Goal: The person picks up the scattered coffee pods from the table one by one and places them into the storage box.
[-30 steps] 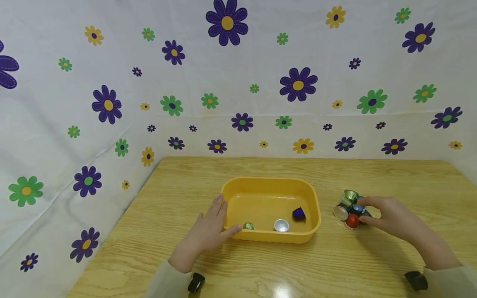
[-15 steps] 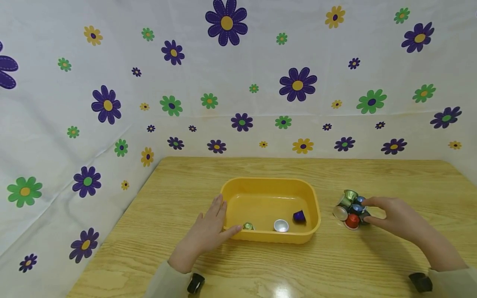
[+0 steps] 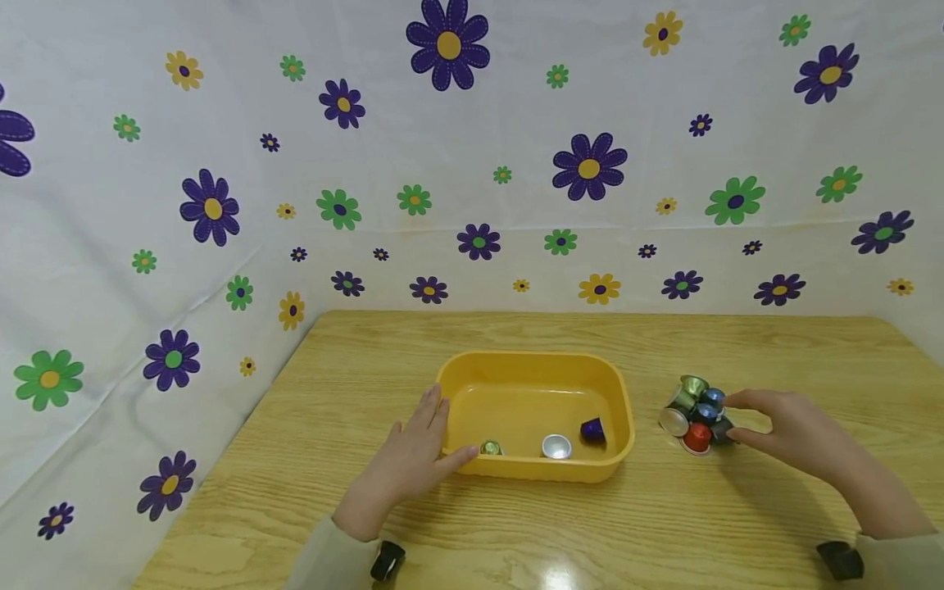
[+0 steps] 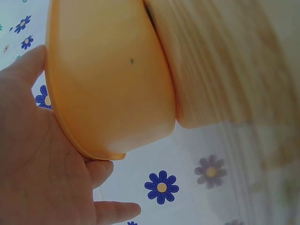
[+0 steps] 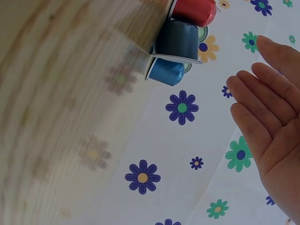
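Note:
My left hand (image 3: 408, 459) rests against the left end of a yellow plastic tub (image 3: 531, 469), fingers extended along its rim. In the left wrist view the fingers and palm touch the tub's edge (image 4: 70, 136). Lying in the tub are a green coffee capsule (image 3: 491, 447), a silver-lidded one (image 3: 556, 447) and a purple one (image 3: 592, 430). To its right stands a cluster of capsules: green (image 3: 694, 385), blue (image 3: 706, 413), red (image 3: 697, 437) and dark grey (image 3: 720, 431). My right hand (image 3: 800, 430) hovers beside the cluster, fingers loose; the right wrist view shows its palm (image 5: 290, 159) holding nothing.
A wooden table (image 3: 575, 524) carries the tub and the capsules. White cloth (image 3: 457, 115) printed with flowers hangs behind the table and along its left side. Each wrist wears a black band (image 3: 388, 560).
My right hand has drawn back slightly to the right from the capsule cluster, showing more of the dark grey and blue capsules. The left hand and the tub stay put.

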A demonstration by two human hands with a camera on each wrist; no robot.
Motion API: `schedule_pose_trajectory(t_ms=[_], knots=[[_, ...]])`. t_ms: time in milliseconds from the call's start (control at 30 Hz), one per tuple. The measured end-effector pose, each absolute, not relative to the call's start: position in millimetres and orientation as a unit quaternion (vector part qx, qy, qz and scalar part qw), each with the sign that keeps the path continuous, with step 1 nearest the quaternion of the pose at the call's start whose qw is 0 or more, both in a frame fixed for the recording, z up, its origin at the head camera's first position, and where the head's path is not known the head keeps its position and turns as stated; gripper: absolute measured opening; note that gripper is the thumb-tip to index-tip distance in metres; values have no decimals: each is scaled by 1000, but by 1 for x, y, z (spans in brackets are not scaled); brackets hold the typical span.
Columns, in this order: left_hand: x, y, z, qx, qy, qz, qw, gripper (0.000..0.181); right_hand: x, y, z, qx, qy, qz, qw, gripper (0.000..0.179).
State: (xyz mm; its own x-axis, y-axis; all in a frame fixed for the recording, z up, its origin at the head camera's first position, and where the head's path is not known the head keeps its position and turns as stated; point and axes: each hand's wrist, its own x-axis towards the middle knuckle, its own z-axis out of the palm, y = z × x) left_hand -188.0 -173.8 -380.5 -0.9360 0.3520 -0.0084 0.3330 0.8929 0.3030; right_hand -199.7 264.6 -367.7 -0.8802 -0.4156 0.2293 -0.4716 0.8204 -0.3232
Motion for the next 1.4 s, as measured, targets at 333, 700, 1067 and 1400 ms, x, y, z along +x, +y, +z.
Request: schedule_pose_trajectory(t_ms=[333, 700, 1067, 1400], knots=[[-188, -173, -380, 176, 971, 157, 33, 86, -204, 266, -366, 247, -946, 188, 89, 32], [-188, -173, -379, 180, 970, 158, 32, 85, -213, 269, -369, 231, -952, 182, 80, 31], [-188, -174, -380, 181, 970, 157, 32, 86, -224, 273, -374, 209, -958, 187, 55, 34], [-187, -174, -379, 180, 970, 159, 33, 85, -230, 276, -376, 209, -959, 185, 45, 31]])
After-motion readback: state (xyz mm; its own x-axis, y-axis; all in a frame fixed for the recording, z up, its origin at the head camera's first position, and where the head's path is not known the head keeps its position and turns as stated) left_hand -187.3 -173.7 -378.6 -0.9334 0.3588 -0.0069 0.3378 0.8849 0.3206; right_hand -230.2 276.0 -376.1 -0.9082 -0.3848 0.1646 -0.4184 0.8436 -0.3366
